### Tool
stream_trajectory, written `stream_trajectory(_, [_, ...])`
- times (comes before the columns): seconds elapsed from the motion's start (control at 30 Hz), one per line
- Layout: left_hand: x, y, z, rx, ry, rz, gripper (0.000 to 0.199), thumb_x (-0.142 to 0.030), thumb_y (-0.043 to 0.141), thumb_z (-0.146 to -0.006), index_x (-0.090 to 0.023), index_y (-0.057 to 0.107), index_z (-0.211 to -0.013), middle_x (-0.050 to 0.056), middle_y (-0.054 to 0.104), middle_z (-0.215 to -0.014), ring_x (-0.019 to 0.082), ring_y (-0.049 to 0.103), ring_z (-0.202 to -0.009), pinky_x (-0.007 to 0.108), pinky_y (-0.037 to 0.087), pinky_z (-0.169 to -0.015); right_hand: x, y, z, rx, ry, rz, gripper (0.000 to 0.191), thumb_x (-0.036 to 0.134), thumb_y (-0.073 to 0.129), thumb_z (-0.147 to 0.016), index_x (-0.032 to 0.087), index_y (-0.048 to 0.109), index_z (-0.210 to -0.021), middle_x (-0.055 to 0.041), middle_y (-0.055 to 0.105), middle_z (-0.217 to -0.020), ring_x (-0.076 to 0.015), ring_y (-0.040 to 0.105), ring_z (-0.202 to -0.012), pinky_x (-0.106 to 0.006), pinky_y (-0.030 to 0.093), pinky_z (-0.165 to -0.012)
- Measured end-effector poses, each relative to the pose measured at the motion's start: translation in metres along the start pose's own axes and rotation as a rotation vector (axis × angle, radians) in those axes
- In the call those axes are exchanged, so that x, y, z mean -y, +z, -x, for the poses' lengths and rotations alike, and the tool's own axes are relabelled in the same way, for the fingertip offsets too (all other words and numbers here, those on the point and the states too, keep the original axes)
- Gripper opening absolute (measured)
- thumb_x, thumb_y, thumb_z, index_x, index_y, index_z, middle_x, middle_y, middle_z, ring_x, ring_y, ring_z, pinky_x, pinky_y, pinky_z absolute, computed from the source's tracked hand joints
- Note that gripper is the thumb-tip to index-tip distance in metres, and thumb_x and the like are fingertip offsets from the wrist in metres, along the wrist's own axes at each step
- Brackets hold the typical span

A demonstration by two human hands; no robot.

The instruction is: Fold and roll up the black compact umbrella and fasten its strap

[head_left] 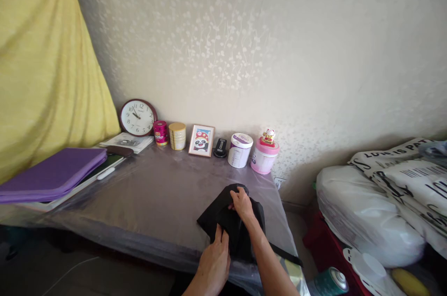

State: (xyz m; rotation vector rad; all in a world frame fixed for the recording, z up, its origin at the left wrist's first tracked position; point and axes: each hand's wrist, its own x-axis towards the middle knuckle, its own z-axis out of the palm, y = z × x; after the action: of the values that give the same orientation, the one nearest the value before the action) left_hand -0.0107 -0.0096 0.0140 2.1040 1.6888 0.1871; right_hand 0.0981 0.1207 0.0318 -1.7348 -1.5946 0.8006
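Note:
A piece of soft black fabric (230,235), folded and bunched, lies at the right front part of the table; a dark strap (286,255) trails from it toward the table's right edge. I cannot make out what kind of article it is. My right hand (241,203) has its fingers closed on the upper part of the fabric, with a fold pinched between thumb and fingers. Lower down, my left hand (213,261) grips the near edge, two fingers showing against the cloth and the rest hidden.
Along the wall stand a clock (138,118), a pink can (160,133), a yellow-lidded jar (177,136), a panda picture (201,141), and two tubs (240,150) (264,158). Purple folders (52,172) lie left. Beyond the table's right edge are a spray can (330,282) and white bags (366,212).

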Motion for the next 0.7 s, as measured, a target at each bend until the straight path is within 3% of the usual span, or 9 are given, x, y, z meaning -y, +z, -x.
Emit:
stream_trajectory(0.07, [0.002, -0.001, 0.001, -0.016, 0.0, 0.016, 0.055, -0.008, 0.032, -0.081, -0.009, 0.028, -0.136, 0.02, 0.028, -0.142, 0.021, 0.059, -0.101, 0.029, 0.045, -0.083, 0.002, 0.002, 0.001, 0.039, -0.039, 0.048, 0.036, 0.029, 0.038, -0.086, 0.012, 0.047, -0.116, -0.0021, 0.068, -0.065, -0.0139, 0.064, -0.058, -0.023, 0.044, -0.057])
stream_trajectory(0.23, [0.007, -0.004, 0.014, -0.082, -0.015, 0.055, 0.057, -0.019, 0.034, -0.085, -0.011, 0.018, -0.139, 0.016, 0.026, -0.144, 0.021, 0.045, -0.121, 0.028, 0.041, -0.092, 0.007, 0.002, 0.006, 0.088, -0.102, 0.128, 0.024, 0.027, 0.039, -0.086, 0.018, 0.055, -0.101, 0.0017, 0.07, -0.07, -0.01, 0.063, -0.059, -0.021, 0.042, -0.062])
stream_trajectory(0.3, [0.006, -0.009, 0.02, -0.103, -0.025, 0.059, 0.059, -0.02, 0.034, -0.086, -0.015, 0.014, -0.141, 0.015, 0.017, -0.147, 0.021, 0.048, -0.117, 0.027, 0.043, -0.089, 0.009, 0.001, 0.009, 0.105, -0.13, 0.152, 0.023, 0.027, 0.037, -0.086, 0.019, 0.056, -0.098, 0.0023, 0.07, -0.072, -0.0094, 0.063, -0.059, -0.02, 0.041, -0.062])
stream_trajectory(0.43, [-0.005, -0.016, 0.023, -0.09, 0.024, 0.023, 0.072, -0.013, 0.041, -0.08, -0.034, 0.008, -0.141, 0.007, -0.004, -0.151, 0.022, 0.056, -0.104, 0.031, 0.048, -0.081, 0.012, 0.001, 0.014, 0.141, -0.198, 0.234, 0.023, 0.025, 0.036, -0.088, 0.021, 0.058, -0.091, 0.0028, 0.07, -0.074, -0.0097, 0.064, -0.064, -0.02, 0.04, -0.063])
stream_trajectory(0.53, [-0.012, -0.015, 0.019, -0.079, 0.045, -0.049, 0.08, -0.007, 0.041, -0.075, -0.04, 0.006, -0.139, 0.003, -0.001, -0.151, 0.023, 0.057, -0.098, 0.035, 0.049, -0.078, 0.014, 0.002, 0.018, 0.12, -0.239, 0.319, 0.023, 0.025, 0.038, -0.088, 0.023, 0.061, -0.089, 0.0019, 0.071, -0.076, -0.0117, 0.065, -0.073, -0.02, 0.04, -0.065])
stream_trajectory(0.7, [-0.011, -0.013, 0.018, -0.056, 0.04, -0.071, 0.08, -0.001, 0.034, -0.074, -0.037, 0.008, -0.14, -0.002, 0.003, -0.151, 0.02, 0.056, -0.097, 0.03, 0.049, -0.078, 0.016, -0.001, 0.024, 0.172, -0.277, 0.33, 0.025, 0.026, 0.037, -0.089, 0.025, 0.062, -0.09, 0.0032, 0.071, -0.079, -0.0114, 0.065, -0.074, -0.019, 0.04, -0.063])
